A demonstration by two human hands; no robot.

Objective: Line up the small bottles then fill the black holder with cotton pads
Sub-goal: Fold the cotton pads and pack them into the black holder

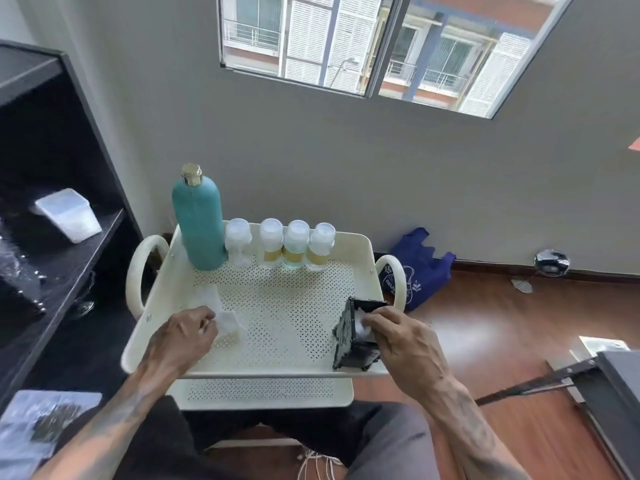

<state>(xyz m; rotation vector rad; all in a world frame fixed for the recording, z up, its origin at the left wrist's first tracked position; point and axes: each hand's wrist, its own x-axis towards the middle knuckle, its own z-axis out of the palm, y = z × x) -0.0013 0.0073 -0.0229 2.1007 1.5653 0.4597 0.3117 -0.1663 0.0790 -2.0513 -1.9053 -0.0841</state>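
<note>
Several small clear bottles (pixel 284 245) with white caps stand in a row along the back of the cream perforated cart tray (pixel 277 306), to the right of a tall teal bottle (pixel 200 220). The black holder (pixel 353 336) sits at the tray's front right corner. My right hand (pixel 398 341) rests on its open top, fingers pressing white cotton pads (pixel 363 323) into it. My left hand (pixel 183 336) at the tray's front left pinches a clear plastic bag of cotton pads (pixel 223 315).
A black shelf unit (pixel 52 202) with a clear plastic container (pixel 67 213) stands close on the left. A blue bag (pixel 420 268) lies on the wooden floor behind the cart's right handle (pixel 394 278). The cart's lower shelf (pixel 263 389) shows below the tray.
</note>
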